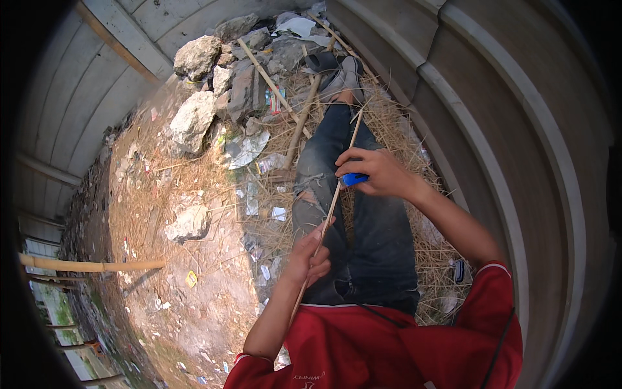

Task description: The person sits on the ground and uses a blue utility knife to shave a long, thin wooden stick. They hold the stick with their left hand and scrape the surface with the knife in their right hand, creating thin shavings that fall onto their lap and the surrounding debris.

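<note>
A long thin wooden stick (pixel 356 128) slants over my outstretched legs, from beside my waist up toward my feet. My left hand (pixel 310 257) is closed around its lower part, above my thigh. Farther up, my right hand (pixel 381 172) grips a small blue tool (pixel 354 179) against the stick, fingers bent over it. Whether the tool has a blade cannot be seen; only its blue body shows. Dark jeans (pixel 382 236) with a torn knee lie under both hands.
Straw (pixel 431 275) and litter surround my legs. Large rocks (pixel 193 120) lie at the far left, with a bamboo pole (pixel 265 76) leaning beside them. A ribbed metal wall (pixel 492 123) rises close on my right. Another bamboo pole (pixel 97 264) juts in at left.
</note>
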